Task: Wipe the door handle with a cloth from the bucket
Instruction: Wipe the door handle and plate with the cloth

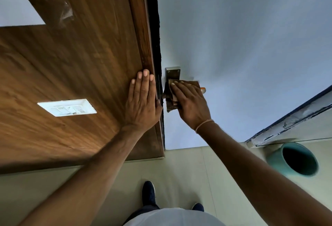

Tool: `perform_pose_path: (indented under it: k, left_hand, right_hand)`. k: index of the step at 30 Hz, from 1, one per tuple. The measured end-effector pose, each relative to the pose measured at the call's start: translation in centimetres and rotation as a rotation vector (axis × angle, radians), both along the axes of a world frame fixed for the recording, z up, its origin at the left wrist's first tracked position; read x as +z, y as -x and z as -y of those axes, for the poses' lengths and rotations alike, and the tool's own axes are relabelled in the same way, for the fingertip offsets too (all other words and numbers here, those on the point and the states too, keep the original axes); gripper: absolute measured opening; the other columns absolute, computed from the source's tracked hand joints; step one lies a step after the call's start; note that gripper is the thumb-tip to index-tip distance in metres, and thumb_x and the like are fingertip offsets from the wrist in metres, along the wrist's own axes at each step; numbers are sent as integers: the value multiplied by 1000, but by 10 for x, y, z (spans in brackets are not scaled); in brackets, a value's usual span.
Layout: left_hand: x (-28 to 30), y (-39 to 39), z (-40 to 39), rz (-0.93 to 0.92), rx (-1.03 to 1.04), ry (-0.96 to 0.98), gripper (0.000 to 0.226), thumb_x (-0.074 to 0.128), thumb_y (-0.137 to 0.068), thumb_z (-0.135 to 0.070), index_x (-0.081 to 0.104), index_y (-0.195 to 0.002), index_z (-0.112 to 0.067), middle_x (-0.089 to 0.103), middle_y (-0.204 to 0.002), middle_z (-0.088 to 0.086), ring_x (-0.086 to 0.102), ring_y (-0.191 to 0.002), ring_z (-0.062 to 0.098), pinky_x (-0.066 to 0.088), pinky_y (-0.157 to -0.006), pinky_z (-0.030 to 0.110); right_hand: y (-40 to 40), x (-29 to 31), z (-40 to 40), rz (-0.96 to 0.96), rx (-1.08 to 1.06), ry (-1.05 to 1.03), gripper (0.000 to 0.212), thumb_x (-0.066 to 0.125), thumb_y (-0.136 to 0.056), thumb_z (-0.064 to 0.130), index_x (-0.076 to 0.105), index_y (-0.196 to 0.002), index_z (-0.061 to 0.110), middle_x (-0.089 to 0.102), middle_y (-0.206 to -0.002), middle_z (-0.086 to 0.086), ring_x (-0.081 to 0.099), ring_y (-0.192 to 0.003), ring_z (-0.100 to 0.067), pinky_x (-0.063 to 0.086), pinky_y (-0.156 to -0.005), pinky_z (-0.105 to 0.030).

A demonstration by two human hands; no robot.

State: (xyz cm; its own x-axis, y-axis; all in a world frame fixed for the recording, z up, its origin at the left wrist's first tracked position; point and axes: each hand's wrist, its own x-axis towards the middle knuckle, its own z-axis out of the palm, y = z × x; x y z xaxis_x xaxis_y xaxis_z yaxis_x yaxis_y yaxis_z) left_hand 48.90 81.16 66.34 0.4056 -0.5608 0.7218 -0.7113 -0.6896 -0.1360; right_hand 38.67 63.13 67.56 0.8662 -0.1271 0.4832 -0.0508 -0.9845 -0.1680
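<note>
Wiping underway: your right hand presses the cloth onto the handle, fingers flat. Left hand lies open, bracing. Next, work the plate.

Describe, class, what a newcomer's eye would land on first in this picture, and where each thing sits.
At centre, the right hand presses a brown cloth over the door handle on the pale blue door. Beside it, the left hand lies flat on the wooden panel, which carries a white switch plate. A teal bucket stands on the floor, lower right.

Brown cloth, soft and creased; handle plate of dull brushed metal; wood-grain panel, smooth, slight sheen.
</note>
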Motion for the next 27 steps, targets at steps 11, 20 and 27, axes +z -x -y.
perform_pose_path:
  k: [11,20,27]
  left_hand:
    - [-7,-13,-4,73,-24,12,97,65,-100,-36,8,-169,-1,19,-173,23,-1,-167,31,10,-137,47]
    - [-14,-13,7,75,-24,75,96,62,-102,-38,5,-169,0,15,-174,24,-2,-167,32,10,-137,49]
    - [-14,-11,6,65,-77,113,85,47,-102,-37,9,-169,-1,11,-176,16,4,-167,32,14,-136,50]
  right_hand:
    - [-5,-13,-8,147,-125,-73,53,63,-94,5,62,-147,13,63,-150,-7,54,-143,-31,42,-118,-50]
    - [-1,-21,-15,250,-172,-44,53,60,-91,-1,65,-143,9,63,-149,-10,54,-144,-36,44,-116,-53]
    - [6,-29,-1,283,-176,-84,51,68,-91,-2,69,-139,14,66,-146,-5,53,-145,-30,44,-118,-51]
